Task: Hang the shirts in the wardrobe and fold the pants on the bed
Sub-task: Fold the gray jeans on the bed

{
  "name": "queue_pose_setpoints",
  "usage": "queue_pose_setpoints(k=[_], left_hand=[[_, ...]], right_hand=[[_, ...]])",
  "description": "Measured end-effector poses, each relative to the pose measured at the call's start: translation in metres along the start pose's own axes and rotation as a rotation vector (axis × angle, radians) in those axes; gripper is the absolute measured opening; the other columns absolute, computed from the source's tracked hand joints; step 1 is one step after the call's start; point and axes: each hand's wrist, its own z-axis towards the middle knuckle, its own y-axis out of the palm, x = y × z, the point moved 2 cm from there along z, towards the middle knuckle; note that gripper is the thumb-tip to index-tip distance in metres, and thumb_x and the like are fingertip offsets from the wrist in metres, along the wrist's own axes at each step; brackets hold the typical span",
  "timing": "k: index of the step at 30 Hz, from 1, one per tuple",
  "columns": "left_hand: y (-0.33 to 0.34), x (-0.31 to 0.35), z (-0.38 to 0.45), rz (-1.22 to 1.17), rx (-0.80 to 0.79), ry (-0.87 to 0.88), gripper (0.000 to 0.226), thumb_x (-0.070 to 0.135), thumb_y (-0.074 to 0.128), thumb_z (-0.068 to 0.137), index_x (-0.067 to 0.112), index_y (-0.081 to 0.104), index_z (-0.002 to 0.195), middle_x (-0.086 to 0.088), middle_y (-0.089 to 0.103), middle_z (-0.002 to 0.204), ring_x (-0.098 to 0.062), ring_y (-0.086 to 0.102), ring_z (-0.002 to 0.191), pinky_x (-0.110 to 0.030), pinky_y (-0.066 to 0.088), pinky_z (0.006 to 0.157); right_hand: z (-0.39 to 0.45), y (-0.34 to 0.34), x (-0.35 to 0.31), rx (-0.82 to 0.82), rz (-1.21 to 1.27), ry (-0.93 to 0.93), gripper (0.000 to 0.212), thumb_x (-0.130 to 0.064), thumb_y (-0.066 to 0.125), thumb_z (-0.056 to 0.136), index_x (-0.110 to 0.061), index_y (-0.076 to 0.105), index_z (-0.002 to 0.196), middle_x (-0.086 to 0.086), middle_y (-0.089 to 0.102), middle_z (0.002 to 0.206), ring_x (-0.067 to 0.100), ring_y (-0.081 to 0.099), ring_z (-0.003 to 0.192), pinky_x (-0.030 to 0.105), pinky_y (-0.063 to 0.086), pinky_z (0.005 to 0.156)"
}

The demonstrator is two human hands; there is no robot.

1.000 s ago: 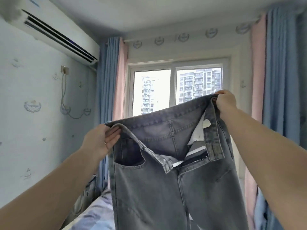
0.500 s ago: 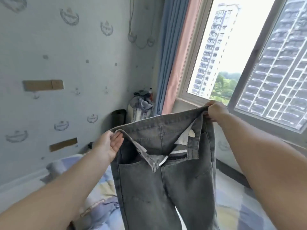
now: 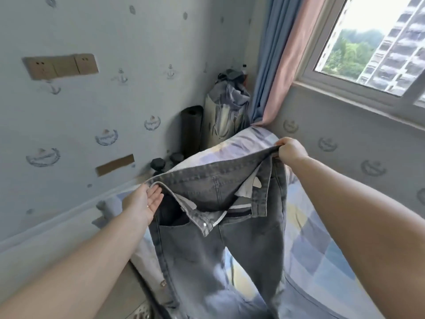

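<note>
Grey jeans (image 3: 220,245) hang in the air in front of me, fly open, legs dropping toward the bed (image 3: 322,254) with its checked blue, yellow and lilac cover. My left hand (image 3: 143,202) holds the left end of the waistband, fingers stretched along the inside and thumb behind the cloth. My right hand (image 3: 290,151) pinches the right end of the waistband, held higher and farther away. The waistband is stretched taut between the two hands. No shirts or wardrobe show here.
A dark rolled mat (image 3: 191,127) and a stuffed bag with clothes (image 3: 226,111) stand in the corner beside blue and pink curtains (image 3: 273,65). Dumbbells (image 3: 166,161) lie on the floor by the wall. A window (image 3: 372,42) is at upper right.
My view has tilted down from the window to the bed and corner. Both hands have lowered the jeans toward the bed, still holding the waistband ends.
</note>
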Motion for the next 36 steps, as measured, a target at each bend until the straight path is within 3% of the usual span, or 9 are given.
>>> queue_pose_setpoints(k=[10,15,18,22,25,29,32,34,36], left_hand=[[-0.038,0.001,0.307,0.358,0.212,-0.213,0.04,0.014,0.033,0.104,0.0,0.036,0.141,-0.016,0.053,0.138,-0.028,0.052,0.126,-0.038,0.045,0.096],[-0.073,-0.022,0.417,0.449,0.25,-0.292,0.041,0.016,0.038,0.103,0.001,0.038,0.14,-0.015,0.051,0.14,-0.027,0.05,0.128,-0.038,0.045,0.095],[-0.094,-0.039,0.454,0.497,0.264,-0.331,0.042,0.016,0.04,0.101,0.002,0.037,0.141,-0.015,0.049,0.141,-0.027,0.05,0.128,-0.037,0.044,0.098],[-0.101,-0.05,0.483,0.735,0.252,-0.157,0.058,0.009,0.05,0.095,0.011,0.024,0.147,-0.01,0.054,0.126,-0.021,0.06,0.103,-0.038,0.049,0.087],[-0.085,-0.059,0.5,1.15,0.073,0.036,0.038,0.011,0.054,0.093,0.015,0.046,0.13,-0.002,0.062,0.106,-0.015,0.056,0.077,-0.032,0.044,0.076],[-0.055,-0.091,0.516,1.546,-0.378,0.199,0.016,0.009,0.061,0.089,0.019,0.062,0.101,0.0,0.064,0.103,-0.016,0.059,0.094,-0.028,0.043,0.083],[-0.043,-0.12,0.53,1.833,-0.641,0.199,0.018,0.012,0.062,0.088,0.028,0.067,0.096,0.001,0.064,0.104,-0.015,0.059,0.094,-0.026,0.044,0.084],[-0.045,-0.138,0.541,1.997,-0.728,0.161,0.027,0.011,0.062,0.089,0.025,0.071,0.109,0.001,0.066,0.115,-0.015,0.06,0.104,-0.026,0.045,0.093],[-0.046,-0.145,0.549,2.045,-0.685,0.113,0.031,0.009,0.061,0.09,0.026,0.07,0.115,0.002,0.064,0.125,-0.015,0.058,0.115,-0.026,0.043,0.099]], right_hand=[[0.139,0.29,-0.036,-0.257,-0.135,0.198,0.045,0.006,0.039,0.082,-0.017,0.064,0.11,0.007,0.061,0.105,0.029,0.055,0.097,0.028,0.042,0.074],[0.18,0.42,-0.029,-0.327,-0.044,0.249,0.044,0.004,0.04,0.086,-0.016,0.061,0.119,0.01,0.058,0.128,0.029,0.053,0.116,0.025,0.04,0.083],[0.184,0.484,-0.023,-0.414,0.036,0.237,0.05,-0.005,0.042,0.094,-0.017,0.041,0.142,0.009,0.048,0.141,0.027,0.047,0.127,0.025,0.038,0.095],[0.153,0.542,0.019,-0.443,0.172,0.368,0.055,-0.014,0.044,0.096,-0.019,0.028,0.148,0.009,0.05,0.138,0.025,0.058,0.101,0.029,0.046,0.079],[0.105,0.568,0.074,-0.408,0.152,0.606,0.056,-0.027,0.05,0.094,-0.016,0.033,0.146,0.015,0.048,0.14,0.031,0.058,0.108,0.035,0.046,0.091],[0.061,0.597,0.116,-0.43,0.286,0.855,0.071,-0.035,0.059,0.09,-0.01,0.027,0.148,0.014,0.045,0.142,0.03,0.049,0.126,0.036,0.038,0.105],[0.057,0.617,0.122,-0.364,0.55,0.964,0.075,-0.034,0.066,0.087,-0.009,0.028,0.147,0.007,0.052,0.128,0.026,0.054,0.118,0.036,0.042,0.102],[0.058,0.627,0.119,-0.297,0.778,1.044,0.065,-0.028,0.068,0.086,-0.012,0.039,0.141,0.002,0.055,0.113,0.021,0.058,0.102,0.034,0.048,0.094],[0.062,0.633,0.11,-0.245,0.934,0.982,0.032,-0.017,0.066,0.086,-0.015,0.06,0.117,0.006,0.062,0.101,0.017,0.057,0.089,0.03,0.047,0.081]])
